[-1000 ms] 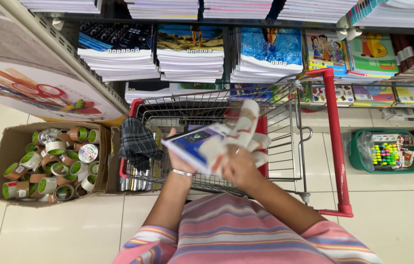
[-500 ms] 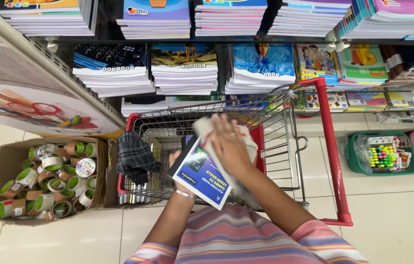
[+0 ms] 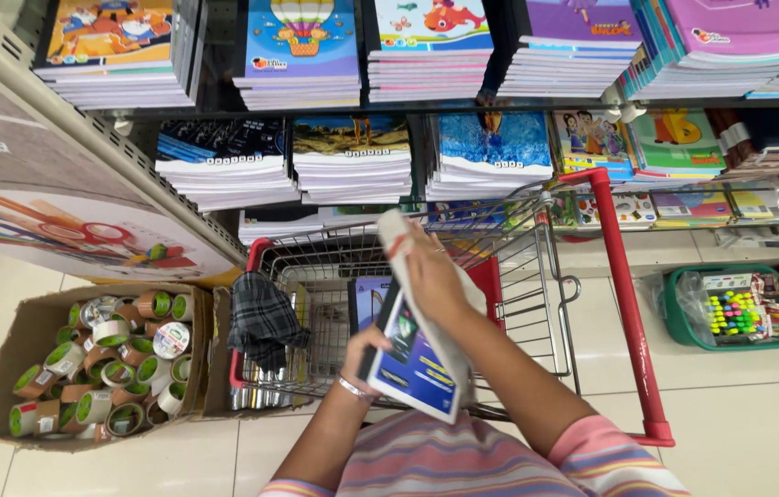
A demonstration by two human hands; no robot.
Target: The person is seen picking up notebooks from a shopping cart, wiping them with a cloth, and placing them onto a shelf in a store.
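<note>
Both hands over red-framed wire cart (image 3: 537,304), holding stack of thin notebooks (image 3: 422,359) edge-up, tilted, above basket.
L hand (image 3: 364,354): under lower end of stack, grip closed round bottom edge, thumb side on blue cover; bracelet at wrist.
R hand (image 3: 434,276): flat on upper side of stack, fingers pressed along it, pinching it against L.
Stack location: in the air, over rear half of basket, not resting on wire.

Progress (judged): one purple-blue notebook (image 3: 367,299) already upright in basket; dark plaid cloth (image 3: 263,317) draped over L cart rim. Held stack not yet set down. Rest of basket mostly bare wire.

Edges / room:
- shelf front w/ piled notebooks (image 3: 353,161) just beyond cart nose; little gap ahead.
- L: cardboard box of tape rolls (image 3: 104,364) on floor, touching or nearly touching cart side.
- R: red cart handle bar (image 3: 624,304), then open tile, green bin of markers (image 3: 735,308) well apart.
- Straight down into basket: open; cloth and upright notebook sit to L of drop line.
</note>
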